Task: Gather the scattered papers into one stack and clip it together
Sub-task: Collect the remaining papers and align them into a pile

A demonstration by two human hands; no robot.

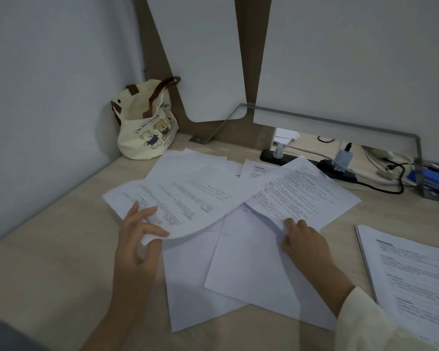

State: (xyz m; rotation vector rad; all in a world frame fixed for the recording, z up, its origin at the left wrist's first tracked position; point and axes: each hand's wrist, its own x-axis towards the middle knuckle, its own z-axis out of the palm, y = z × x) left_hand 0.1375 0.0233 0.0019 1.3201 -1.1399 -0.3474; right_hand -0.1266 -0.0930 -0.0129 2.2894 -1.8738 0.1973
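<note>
A pale wooden desk point(48, 249) is filling a corner between plain grey walls, with tall white panels standing behind it. A cream tote bag point(147, 130) printed with bears is sitting in the far left corner. A black power strip point(271, 157) with plugs and cables is lying along the far right, and a blue object point(426, 178), too blurred to identify, is lying beyond it.

The scattered papers point(228, 203) are lying across the middle of the desk, overlapping at different angles. The left hand point(137, 239) is pinching the near edge of a printed sheet point(188, 198), fingers on top and thumb curling its corner, so that the edge is lifting off the desk. The right hand point(304, 241), in a cream sleeve point(360, 320), is gripping the near edge of a second printed sheet point(307, 191) with curled fingers, just right of centre. Two blank sheets point(249, 272) are lying nearer, partly under both held sheets. A separate stack of printed pages point(416, 274) is resting at the near right, apart from the spread.
</note>
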